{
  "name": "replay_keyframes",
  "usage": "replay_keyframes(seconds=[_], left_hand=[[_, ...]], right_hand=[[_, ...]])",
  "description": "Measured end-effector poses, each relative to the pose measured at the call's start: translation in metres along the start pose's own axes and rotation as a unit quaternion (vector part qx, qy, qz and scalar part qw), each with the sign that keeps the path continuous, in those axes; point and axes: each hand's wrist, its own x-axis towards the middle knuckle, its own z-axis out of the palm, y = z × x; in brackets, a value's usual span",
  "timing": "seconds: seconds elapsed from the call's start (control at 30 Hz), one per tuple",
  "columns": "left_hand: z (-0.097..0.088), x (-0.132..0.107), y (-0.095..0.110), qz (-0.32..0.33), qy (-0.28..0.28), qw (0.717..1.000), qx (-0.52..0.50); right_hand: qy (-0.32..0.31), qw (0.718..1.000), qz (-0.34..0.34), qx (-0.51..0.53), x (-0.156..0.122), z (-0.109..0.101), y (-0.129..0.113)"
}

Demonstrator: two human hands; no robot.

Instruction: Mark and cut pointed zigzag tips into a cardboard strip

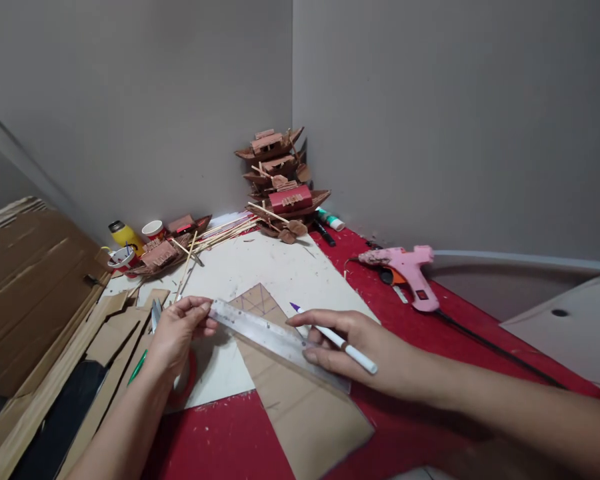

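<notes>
My left hand [183, 327] pinches the left end of a clear plastic ruler [260, 331] between thumb and fingers. At the ruler's other end, my right hand [347, 343] grips it and also holds a white marker [347, 348] with its purple tip bared and pointing away from me. Under the slanting ruler lies a strip of brown cardboard [305, 413]. Purple zigzag lines cross its far end, and the ruler and my right hand cover part of its middle. Scissors [155, 313] lie partly hidden behind my left hand.
A pink glue gun [407, 270] with a black cord rests on the red table [220, 440], right of a white board [220, 267]. Small cardboard boats [285, 187] are stacked in the corner. Thin sticks [225, 233], paper cups [153, 230] and a yellow bottle [126, 237] stand back left; cardboard pieces [115, 333] lie left.
</notes>
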Motion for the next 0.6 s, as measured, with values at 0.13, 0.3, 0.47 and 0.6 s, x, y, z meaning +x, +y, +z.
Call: replay_keyframes(seconds=[0.13,0.3,0.47,0.6], left_hand=[[-0.004,0.004,-0.014,-0.024,0.021,0.999,0.012],[-0.007,0.008,-0.021,-0.037,0.025,0.998,0.036],[-0.008,0.003,-0.023,-0.017,0.033,0.994,0.1],[-0.012,-0.007,-0.029,0.069,0.02,0.943,0.325]], right_hand=[[0.036,0.992,-0.057,-0.105,0.001,0.013,0.006],[0.022,0.968,-0.128,-0.216,0.003,0.029,0.023],[0.024,0.965,-0.141,-0.222,0.005,0.031,0.029],[-0.017,0.98,-0.082,-0.18,0.004,0.028,0.025]])
